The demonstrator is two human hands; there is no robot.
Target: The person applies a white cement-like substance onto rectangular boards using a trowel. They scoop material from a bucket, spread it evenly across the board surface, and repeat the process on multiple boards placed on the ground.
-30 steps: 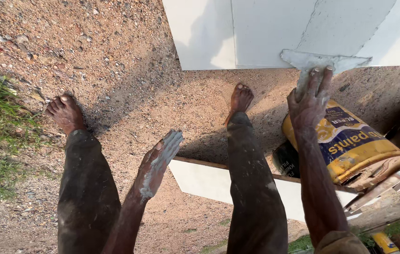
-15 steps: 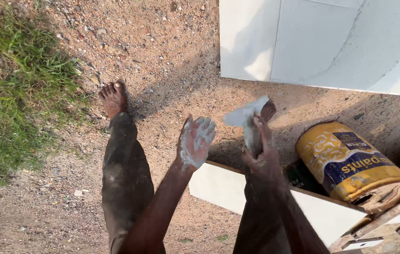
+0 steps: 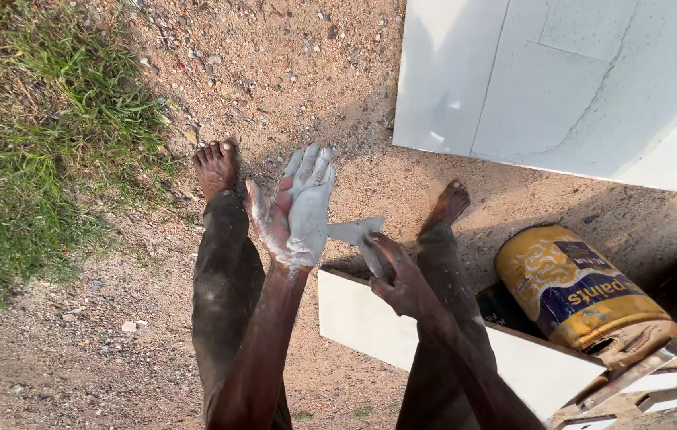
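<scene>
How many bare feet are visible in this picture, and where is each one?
2. The bare left foot stands on the sandy ground beside the green grass patch. The bare right foot stands near the dented yellow paint can. No others show.

two hands: left hand [image 3: 300,203], right hand [image 3: 402,283]. one putty scraper [image 3: 358,235]. one yellow paint can [image 3: 581,291]. two bare feet. one white panel [image 3: 561,80]. one grass patch [image 3: 28,143].

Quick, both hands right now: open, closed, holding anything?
Left hand: open, palm up, smeared with white putty, holding nothing.
Right hand: closed on a scraper.
</scene>
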